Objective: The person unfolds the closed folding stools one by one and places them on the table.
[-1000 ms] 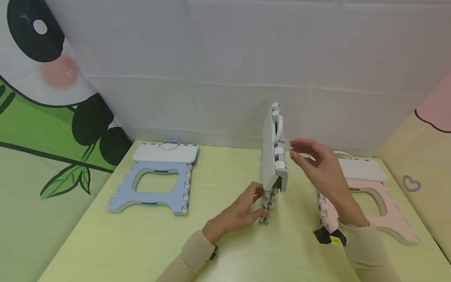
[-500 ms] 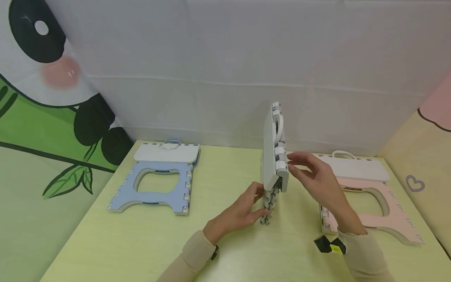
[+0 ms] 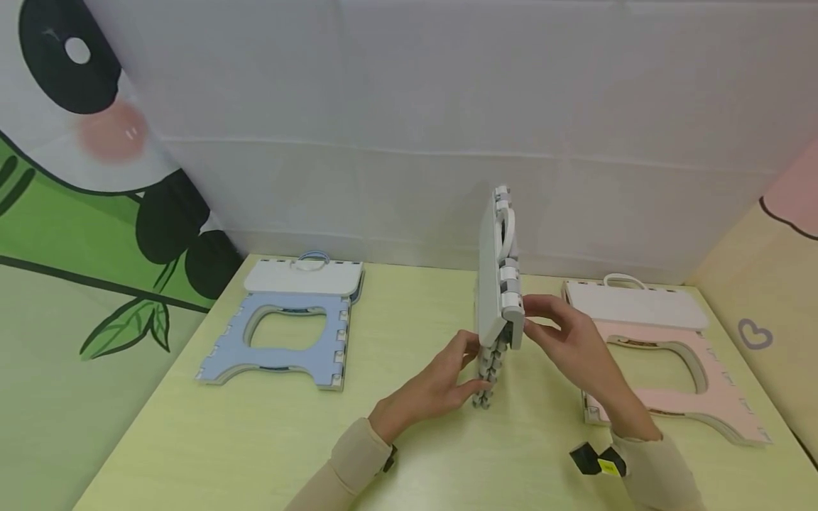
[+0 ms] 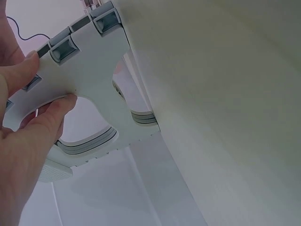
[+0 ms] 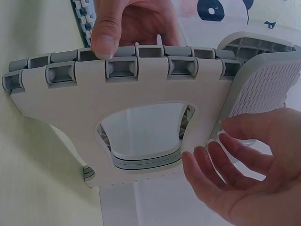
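A folded white-and-grey step stool (image 3: 490, 277) stands edge-on on the table, its seat part up and its hinged leg panels (image 5: 80, 94) below. My left hand (image 3: 431, 380) grips the leg panels from the left. In the right wrist view the left thumb (image 5: 105, 44) presses on the hinged edge; the left wrist view has fingers reaching into the oval cutout. My right hand (image 3: 578, 351) is at the stool's right side, fingers loosely bent. Its fingertips (image 5: 188, 157) are close against the leg panel and seat flap (image 5: 263, 77); whether they touch cannot be told.
A folded blue-and-white step stool (image 3: 326, 323) lies flat on the left of the pale yellow-green table (image 3: 268, 440). To the right lies a folded pink-and-white one (image 3: 690, 404), partly behind the right arm. A white cloth wall (image 3: 409, 206) closes the back.
My right hand has come down and slightly left, closer to the stool's lower seat edge. The left hand and the white-and-grey stool have stayed in place.
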### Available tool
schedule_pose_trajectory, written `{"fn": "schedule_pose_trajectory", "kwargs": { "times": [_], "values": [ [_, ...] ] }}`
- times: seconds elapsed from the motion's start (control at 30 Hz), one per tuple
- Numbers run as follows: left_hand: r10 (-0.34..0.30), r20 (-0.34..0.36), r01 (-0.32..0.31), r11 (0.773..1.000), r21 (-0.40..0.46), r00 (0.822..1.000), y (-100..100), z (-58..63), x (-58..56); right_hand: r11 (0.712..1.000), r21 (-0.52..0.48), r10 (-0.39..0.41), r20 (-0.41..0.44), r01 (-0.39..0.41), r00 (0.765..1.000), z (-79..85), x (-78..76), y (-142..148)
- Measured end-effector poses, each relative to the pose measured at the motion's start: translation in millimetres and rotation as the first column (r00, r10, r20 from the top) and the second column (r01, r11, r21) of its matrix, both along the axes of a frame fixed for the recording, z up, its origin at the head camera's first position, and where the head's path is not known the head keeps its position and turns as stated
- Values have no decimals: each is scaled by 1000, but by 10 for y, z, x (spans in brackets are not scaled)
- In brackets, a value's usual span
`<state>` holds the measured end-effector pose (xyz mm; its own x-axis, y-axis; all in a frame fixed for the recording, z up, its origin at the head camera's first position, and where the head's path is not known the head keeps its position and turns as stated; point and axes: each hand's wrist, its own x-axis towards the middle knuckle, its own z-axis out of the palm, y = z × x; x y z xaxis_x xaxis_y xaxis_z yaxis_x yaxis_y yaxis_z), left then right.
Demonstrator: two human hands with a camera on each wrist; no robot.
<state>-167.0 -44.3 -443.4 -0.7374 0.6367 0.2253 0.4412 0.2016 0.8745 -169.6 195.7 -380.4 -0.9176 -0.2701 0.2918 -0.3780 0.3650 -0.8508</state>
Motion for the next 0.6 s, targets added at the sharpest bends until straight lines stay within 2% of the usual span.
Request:
{"fn": "schedule_pose_trajectory", "kwargs": {
  "times": [0.37, 0.6],
  "values": [
    [-5, -10, 5, 1000, 5, 1000, 4, -8, -4, 1000, -3, 29, 51, -29, 998, -157, 49, 22],
    [4, -12, -4, 1000, -3, 1000, 9, -2, -5, 996, -39, 87, 67, -84, 994, -246, 90, 17]
  ]
}}
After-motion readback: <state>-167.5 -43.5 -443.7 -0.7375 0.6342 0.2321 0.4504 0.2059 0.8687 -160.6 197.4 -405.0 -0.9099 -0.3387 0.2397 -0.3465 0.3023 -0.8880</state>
